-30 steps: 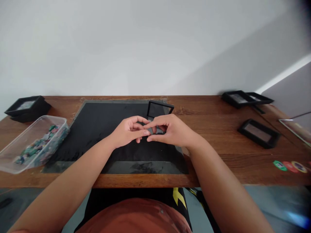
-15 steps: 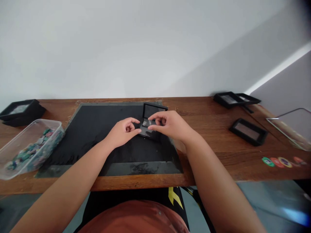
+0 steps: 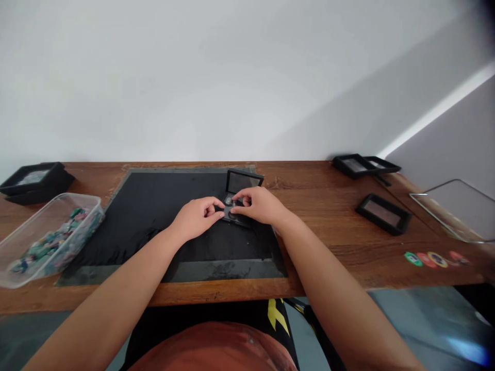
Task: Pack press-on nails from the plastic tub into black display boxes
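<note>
A small black case [image 3: 244,180] stands with its lid raised on the black mat [image 3: 154,193], and its base lies flat with a small pale round item [image 3: 229,200] in it. At the left edge of the base is my left hand [image 3: 197,217], thumb and forefinger curved toward each other around that edge. My right hand [image 3: 257,205] reaches over the base from the right, its thumb and forefinger close together at a small shiny piece that is too small to name. The right hand hides part of the base.
On the left, a clear plastic tub [image 3: 83,198] holds many coloured stones, with stacked black cases [image 3: 38,180] behind it. To the right lie more black cases [image 3: 382,212], several round stickers [image 3: 436,259] and a wire-edged frame [image 3: 436,211]. A wall rises behind the table.
My right hand has moved down and left over the case's base, its thumb and forefinger closer together. The left hand stays by the base's left edge. The whole view has shifted slightly.
</note>
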`<state>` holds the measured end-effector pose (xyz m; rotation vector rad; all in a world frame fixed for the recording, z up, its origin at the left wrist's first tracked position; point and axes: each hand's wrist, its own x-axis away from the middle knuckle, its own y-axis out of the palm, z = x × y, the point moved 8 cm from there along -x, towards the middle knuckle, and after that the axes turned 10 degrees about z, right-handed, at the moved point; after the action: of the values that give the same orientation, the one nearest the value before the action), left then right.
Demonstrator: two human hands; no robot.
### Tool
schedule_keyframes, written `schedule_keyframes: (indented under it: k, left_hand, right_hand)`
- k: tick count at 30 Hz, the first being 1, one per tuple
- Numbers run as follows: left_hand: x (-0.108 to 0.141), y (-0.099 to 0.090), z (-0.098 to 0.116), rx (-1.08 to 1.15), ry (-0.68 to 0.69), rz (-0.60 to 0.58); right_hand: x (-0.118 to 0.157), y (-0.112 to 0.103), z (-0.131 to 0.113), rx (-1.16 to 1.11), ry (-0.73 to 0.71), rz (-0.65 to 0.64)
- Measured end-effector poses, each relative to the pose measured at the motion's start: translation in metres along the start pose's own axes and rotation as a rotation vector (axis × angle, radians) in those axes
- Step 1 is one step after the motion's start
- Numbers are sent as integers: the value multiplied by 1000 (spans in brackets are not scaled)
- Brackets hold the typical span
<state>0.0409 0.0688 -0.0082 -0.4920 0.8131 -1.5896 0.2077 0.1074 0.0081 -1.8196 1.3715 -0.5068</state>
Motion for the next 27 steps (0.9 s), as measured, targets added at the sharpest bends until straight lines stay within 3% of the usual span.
schedule_keyframes:
  k: [12, 16, 22, 25, 27]
  left_hand:
    - [4, 0, 7, -40, 28, -32]
    - [7, -10, 12, 23, 71, 10]
    - [20, -56, 44, 105, 176, 301]
    - [38, -99, 54, 73, 66, 407]
    - [58, -140, 43, -90, -75, 453]
  right_hand:
    - [2, -2, -5, 87, 0, 25]
    - [3, -2, -6, 143, 12, 27]
    - [5, -3, -10, 252, 3, 42]
    - [7, -2, -11, 291, 4, 46]
    - [9, -1, -12, 309, -3, 45]
